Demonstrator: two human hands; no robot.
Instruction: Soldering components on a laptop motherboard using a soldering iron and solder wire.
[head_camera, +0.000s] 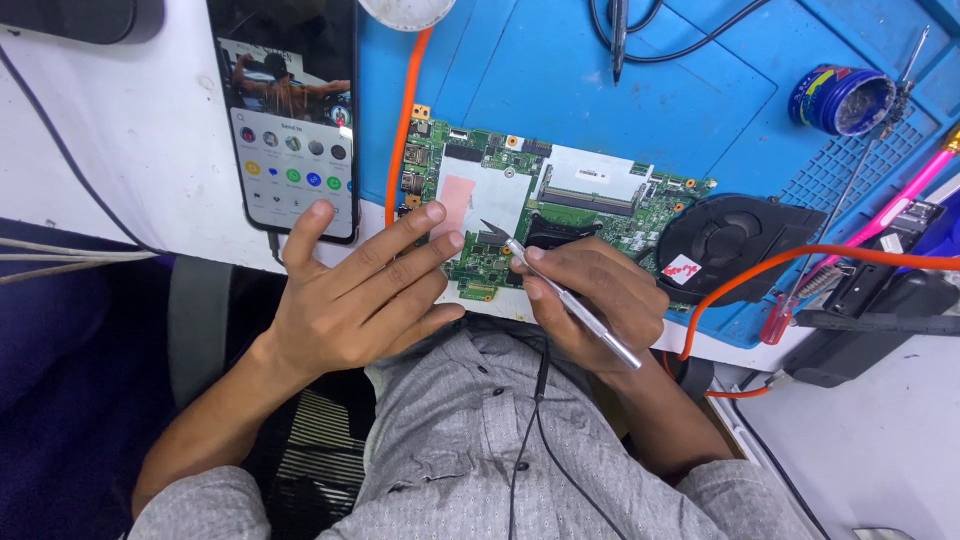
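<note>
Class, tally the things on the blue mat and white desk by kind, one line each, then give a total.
Circuit board: 1
Cooling fan: 1
Phone: 1
Paste tin: 1
Metal blade tool, held in right hand: 1
Red-handled screwdriver: 1
Total: 6

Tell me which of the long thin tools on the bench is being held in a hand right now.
The silver craft knife, gripped in the right hand over the green circuit board. The red-handled screwdriver and pink tool lie untouched at right.

A scalpel (560, 290) is held in the right grip (590, 300), its tip on a circuit board (540, 215) lying on a mat (620, 100). Left of this grip the left grip (360, 295) is spread; beyond that, a phone (290, 110) lies on the worktop (120, 150). Right of the grip sits a fan (735, 245).
</note>
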